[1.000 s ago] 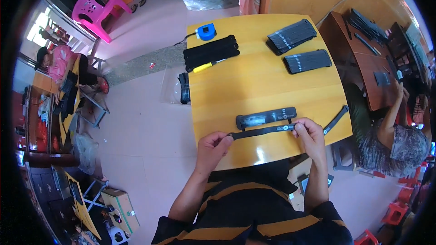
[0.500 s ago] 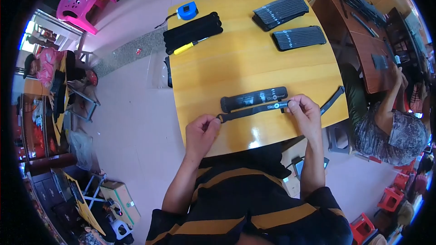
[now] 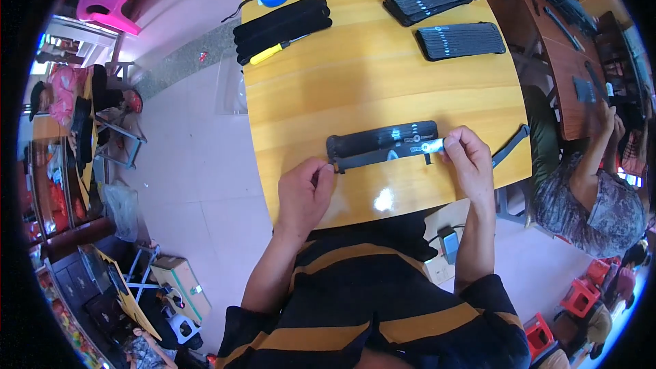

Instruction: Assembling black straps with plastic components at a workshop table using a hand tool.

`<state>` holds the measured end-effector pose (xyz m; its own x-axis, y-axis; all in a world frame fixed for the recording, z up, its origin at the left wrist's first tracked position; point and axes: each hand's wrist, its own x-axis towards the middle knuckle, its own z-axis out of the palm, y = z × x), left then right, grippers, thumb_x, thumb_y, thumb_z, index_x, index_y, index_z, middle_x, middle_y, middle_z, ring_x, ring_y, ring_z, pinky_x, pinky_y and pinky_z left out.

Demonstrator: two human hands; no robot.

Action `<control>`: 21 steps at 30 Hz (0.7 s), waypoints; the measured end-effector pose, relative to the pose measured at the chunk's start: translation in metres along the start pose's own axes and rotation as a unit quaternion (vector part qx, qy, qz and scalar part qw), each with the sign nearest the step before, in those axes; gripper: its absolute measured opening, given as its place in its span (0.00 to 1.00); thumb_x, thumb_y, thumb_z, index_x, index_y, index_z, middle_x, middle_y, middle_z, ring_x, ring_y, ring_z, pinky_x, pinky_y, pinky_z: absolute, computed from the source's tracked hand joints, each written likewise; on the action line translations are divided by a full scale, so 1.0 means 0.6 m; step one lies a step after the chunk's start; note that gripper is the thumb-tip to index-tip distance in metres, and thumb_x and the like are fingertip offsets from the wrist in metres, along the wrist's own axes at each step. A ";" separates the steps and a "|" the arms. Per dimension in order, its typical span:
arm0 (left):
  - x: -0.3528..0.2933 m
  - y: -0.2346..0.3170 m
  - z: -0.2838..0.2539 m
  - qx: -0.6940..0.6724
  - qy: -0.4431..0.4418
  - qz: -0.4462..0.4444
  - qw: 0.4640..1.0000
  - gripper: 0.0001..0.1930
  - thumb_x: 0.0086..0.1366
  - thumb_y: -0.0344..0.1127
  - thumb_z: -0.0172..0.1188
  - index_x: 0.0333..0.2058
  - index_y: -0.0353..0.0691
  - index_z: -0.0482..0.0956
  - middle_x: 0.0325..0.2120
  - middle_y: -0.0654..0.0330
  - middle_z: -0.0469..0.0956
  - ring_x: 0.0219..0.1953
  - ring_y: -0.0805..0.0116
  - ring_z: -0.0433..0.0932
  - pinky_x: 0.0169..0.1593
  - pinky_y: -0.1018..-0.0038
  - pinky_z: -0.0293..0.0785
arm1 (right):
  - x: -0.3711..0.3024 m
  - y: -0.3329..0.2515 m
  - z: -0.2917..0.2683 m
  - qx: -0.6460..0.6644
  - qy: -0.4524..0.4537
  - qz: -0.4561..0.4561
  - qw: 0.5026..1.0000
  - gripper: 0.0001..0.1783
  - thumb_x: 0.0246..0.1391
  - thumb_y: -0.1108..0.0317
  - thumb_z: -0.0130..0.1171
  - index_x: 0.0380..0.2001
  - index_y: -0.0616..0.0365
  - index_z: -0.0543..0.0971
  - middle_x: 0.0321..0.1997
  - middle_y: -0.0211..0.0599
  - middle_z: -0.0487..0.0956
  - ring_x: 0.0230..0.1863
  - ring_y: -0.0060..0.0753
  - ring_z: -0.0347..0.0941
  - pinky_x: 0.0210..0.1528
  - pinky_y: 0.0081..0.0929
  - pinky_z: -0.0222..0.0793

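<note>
Black strap [image 3: 383, 154] between both hands

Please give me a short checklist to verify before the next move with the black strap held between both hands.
1. Left hand pinches the left end of the black strap: ok.
2. Right hand grips the strap's right end, at its white label: ok.
3. Strap lies flat on the wooden table, not twisted: ok.
4. Strap is apart from the black pad behind it: cannot tell.
5. Loose strap at the table's right edge sits securely: not ok, it overhangs.
</note>
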<state>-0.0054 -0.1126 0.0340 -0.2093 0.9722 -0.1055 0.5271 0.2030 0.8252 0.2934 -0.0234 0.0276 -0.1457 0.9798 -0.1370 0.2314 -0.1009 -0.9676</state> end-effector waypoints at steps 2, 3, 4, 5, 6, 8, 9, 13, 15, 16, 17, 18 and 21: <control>0.005 0.003 0.004 -0.005 0.014 -0.002 1.000 0.08 0.69 0.31 0.62 0.30 0.34 0.79 0.18 0.51 0.73 0.19 0.62 0.71 0.27 0.68 0.68 | 0.005 0.003 0.001 0.003 0.003 0.005 1.000 0.10 0.69 0.69 0.57 0.32 0.62 0.78 0.24 0.21 0.73 0.28 0.13 0.65 0.32 0.17 0.62; 0.008 0.003 0.006 -0.006 0.011 -0.003 1.000 0.08 0.69 0.31 0.62 0.30 0.34 0.79 0.18 0.51 0.73 0.19 0.62 0.71 0.27 0.68 0.68 | 0.007 0.003 0.002 0.006 0.007 0.008 1.000 0.10 0.68 0.69 0.58 0.32 0.62 0.78 0.24 0.21 0.73 0.28 0.12 0.64 0.31 0.17 0.62; 0.010 0.002 0.007 -0.002 0.011 -0.010 1.000 0.08 0.68 0.31 0.62 0.30 0.34 0.79 0.18 0.51 0.73 0.19 0.63 0.71 0.27 0.68 0.68 | 0.009 0.004 0.002 0.004 0.009 0.011 1.000 0.10 0.68 0.69 0.58 0.32 0.62 0.78 0.24 0.21 0.73 0.28 0.12 0.64 0.31 0.17 0.62; 0.013 0.001 0.010 0.000 0.012 -0.017 1.000 0.08 0.68 0.31 0.62 0.29 0.34 0.78 0.18 0.52 0.72 0.18 0.64 0.70 0.26 0.69 0.68 | 0.011 0.006 0.001 -0.007 0.009 0.008 1.000 0.09 0.68 0.70 0.58 0.32 0.62 0.78 0.24 0.21 0.73 0.28 0.12 0.64 0.31 0.16 0.62; 0.015 0.002 0.010 -0.003 0.008 -0.017 1.000 0.08 0.68 0.31 0.62 0.29 0.34 0.78 0.18 0.52 0.72 0.18 0.64 0.70 0.26 0.69 0.68 | 0.012 0.008 0.001 -0.018 0.008 0.005 1.000 0.08 0.67 0.70 0.59 0.32 0.61 0.78 0.24 0.20 0.72 0.28 0.12 0.64 0.31 0.16 0.61; 0.016 0.002 0.008 0.012 0.020 -0.022 0.999 0.08 0.68 0.31 0.62 0.29 0.34 0.78 0.17 0.53 0.72 0.18 0.66 0.69 0.26 0.70 0.67 | 0.015 0.008 0.004 -0.052 0.012 0.000 0.999 0.08 0.66 0.70 0.60 0.33 0.62 0.79 0.24 0.22 0.74 0.27 0.13 0.65 0.29 0.17 0.63; 0.017 -0.001 0.009 0.016 0.025 -0.018 0.999 0.08 0.68 0.30 0.62 0.29 0.34 0.78 0.16 0.54 0.71 0.17 0.67 0.68 0.26 0.70 0.67 | 0.016 0.006 0.007 -0.069 0.015 -0.003 0.997 0.08 0.67 0.69 0.60 0.33 0.62 0.80 0.24 0.22 0.74 0.27 0.13 0.66 0.29 0.18 0.63; 0.018 -0.002 0.009 0.002 0.011 -0.034 0.999 0.08 0.68 0.30 0.62 0.29 0.34 0.78 0.15 0.54 0.71 0.17 0.67 0.68 0.25 0.71 0.67 | 0.019 0.003 0.007 -0.144 0.027 -0.001 0.989 0.08 0.64 0.69 0.62 0.32 0.62 0.80 0.21 0.29 0.74 0.24 0.17 0.68 0.28 0.21 0.65; 0.019 0.000 0.010 0.017 0.017 -0.014 1.000 0.08 0.67 0.30 0.63 0.28 0.33 0.78 0.15 0.54 0.71 0.17 0.68 0.68 0.25 0.71 0.67 | 0.018 0.003 0.006 -0.157 0.029 -0.001 0.987 0.08 0.63 0.69 0.62 0.32 0.61 0.80 0.20 0.31 0.74 0.23 0.19 0.68 0.27 0.23 0.65; 0.020 0.001 0.011 0.015 0.017 -0.013 1.000 0.08 0.67 0.30 0.63 0.28 0.33 0.78 0.15 0.54 0.71 0.17 0.68 0.68 0.25 0.71 0.67 | 0.018 0.002 0.006 -0.168 0.031 -0.001 0.985 0.08 0.62 0.68 0.63 0.31 0.61 0.80 0.20 0.34 0.75 0.22 0.21 0.69 0.27 0.24 0.66; 0.020 0.002 0.011 0.017 0.016 -0.017 1.000 0.08 0.67 0.30 0.63 0.28 0.34 0.78 0.15 0.54 0.71 0.17 0.67 0.69 0.26 0.71 0.67 | 0.020 0.002 0.006 -0.167 0.030 0.000 0.986 0.08 0.62 0.68 0.63 0.31 0.61 0.80 0.20 0.34 0.75 0.22 0.21 0.69 0.27 0.24 0.66; 0.021 0.002 0.011 0.019 0.016 -0.021 0.999 0.08 0.67 0.30 0.63 0.28 0.34 0.78 0.16 0.53 0.72 0.17 0.65 0.70 0.26 0.71 0.68 | 0.021 0.002 0.007 -0.183 0.028 -0.004 0.983 0.08 0.62 0.68 0.63 0.31 0.61 0.81 0.20 0.36 0.76 0.21 0.24 0.70 0.27 0.26 0.67; 0.021 -0.004 0.012 0.029 0.013 -0.016 0.999 0.08 0.67 0.29 0.63 0.28 0.34 0.78 0.17 0.52 0.73 0.18 0.62 0.71 0.26 0.70 0.69 | 0.022 -0.008 0.009 -0.210 0.027 -0.013 0.977 0.08 0.62 0.67 0.62 0.31 0.60 0.81 0.22 0.39 0.78 0.21 0.28 0.72 0.27 0.28 0.68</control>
<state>-0.0034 -0.1000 0.0266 -0.2477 0.9619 -0.1160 0.5663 0.2409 0.7882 0.2854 -0.0110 0.0291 -0.1077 0.9901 -0.0903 0.6040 -0.0069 -0.7969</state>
